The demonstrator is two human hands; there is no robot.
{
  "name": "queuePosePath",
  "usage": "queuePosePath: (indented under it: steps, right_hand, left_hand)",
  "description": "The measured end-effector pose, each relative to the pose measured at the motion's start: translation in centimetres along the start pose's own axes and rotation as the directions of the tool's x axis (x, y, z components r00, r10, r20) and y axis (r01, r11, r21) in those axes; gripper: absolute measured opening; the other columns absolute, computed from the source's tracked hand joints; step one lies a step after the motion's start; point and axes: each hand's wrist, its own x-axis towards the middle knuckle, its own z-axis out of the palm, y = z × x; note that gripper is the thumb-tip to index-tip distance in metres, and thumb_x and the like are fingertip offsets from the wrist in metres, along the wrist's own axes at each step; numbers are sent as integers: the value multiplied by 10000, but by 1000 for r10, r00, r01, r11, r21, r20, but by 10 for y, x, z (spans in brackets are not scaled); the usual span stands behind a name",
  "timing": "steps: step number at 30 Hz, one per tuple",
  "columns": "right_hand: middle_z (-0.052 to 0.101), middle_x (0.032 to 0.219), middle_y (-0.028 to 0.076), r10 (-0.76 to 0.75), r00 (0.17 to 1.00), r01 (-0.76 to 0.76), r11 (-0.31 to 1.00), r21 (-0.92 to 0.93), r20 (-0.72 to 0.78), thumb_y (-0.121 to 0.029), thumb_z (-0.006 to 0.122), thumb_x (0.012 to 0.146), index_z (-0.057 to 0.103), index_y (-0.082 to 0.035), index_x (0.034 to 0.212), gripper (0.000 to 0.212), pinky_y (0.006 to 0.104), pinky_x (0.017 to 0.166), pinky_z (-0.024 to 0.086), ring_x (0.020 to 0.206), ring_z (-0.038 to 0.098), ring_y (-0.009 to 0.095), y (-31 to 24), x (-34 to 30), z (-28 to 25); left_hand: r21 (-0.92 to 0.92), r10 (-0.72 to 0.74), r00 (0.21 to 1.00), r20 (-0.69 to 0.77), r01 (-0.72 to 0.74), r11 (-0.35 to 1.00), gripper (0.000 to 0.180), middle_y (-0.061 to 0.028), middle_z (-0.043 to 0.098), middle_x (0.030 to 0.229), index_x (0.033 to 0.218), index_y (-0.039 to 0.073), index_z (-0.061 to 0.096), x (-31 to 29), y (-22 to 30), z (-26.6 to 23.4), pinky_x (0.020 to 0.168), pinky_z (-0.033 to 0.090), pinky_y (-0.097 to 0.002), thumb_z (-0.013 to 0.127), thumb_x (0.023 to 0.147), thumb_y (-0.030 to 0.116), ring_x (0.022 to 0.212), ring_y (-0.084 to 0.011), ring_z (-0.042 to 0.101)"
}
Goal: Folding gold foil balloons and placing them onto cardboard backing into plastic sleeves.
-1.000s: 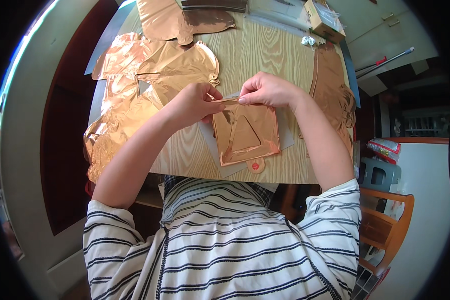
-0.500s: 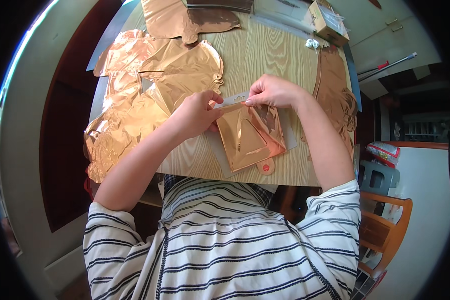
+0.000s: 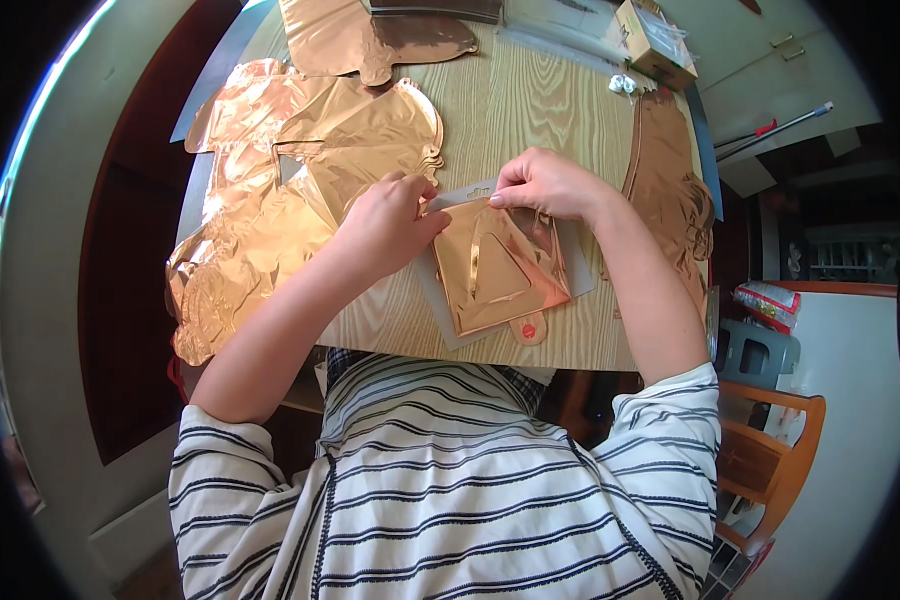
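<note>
A clear plastic bag (image 3: pixel 581 270) with a hang-hole strip at its top lies at the table's near edge. Inside it, or partly so, is a folded copper-coloured foil sheet (image 3: pixel 475 285), probably a flat foil balloon. My left hand (image 3: pixel 390 222) is closed at the bag's upper left corner, the fingertips partly hidden. Thumb and fingers of my right hand (image 3: pixel 548 184) pinch the bag's top edge beside the hang hole. A rounded copper tab with a red mark (image 3: pixel 528 330) shows at the bag's lower edge.
Large flat copper foil balloons (image 3: pixel 360 150) spread over the left of the wooden table (image 3: pixel 530 110). More foil (image 3: pixel 663 170) lies along the right edge. At the far right sit a small box (image 3: pixel 658 45) and a white crumpled bit (image 3: pixel 622 84). Clear plastic (image 3: pixel 570 25) lies at the back.
My left hand has shifted slightly up along the bag's corner, its fingers drawn closer together. The right hand keeps its pinch at the top edge, and the bag has barely moved.
</note>
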Motion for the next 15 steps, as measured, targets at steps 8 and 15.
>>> queuePosePath:
  steps: [8,15]
  right_hand:
    - [646,765,-42,-18,998,26,990,140,-58,-205,743,938,731,-13,891,198,245,674,448,730,540,46,-1,-17,-8]
    - [650,770,-35,10,999,-4,989,147,-37,-211,749,935,728,-4,889,212,245,673,450,725,543,53,1,-15,-6]
  left_hand:
    - [-301,-161,979,127,193,934,382,-77,715,855,1109,-48,670,6,-2,-4,648,510,-289,756,904,263,705,-125,630]
    - [-491,-197,952,236,292,821,330,-63,719,841,1198,-13,661,3,-3,-1,662,554,-262,712,921,157,705,-99,671]
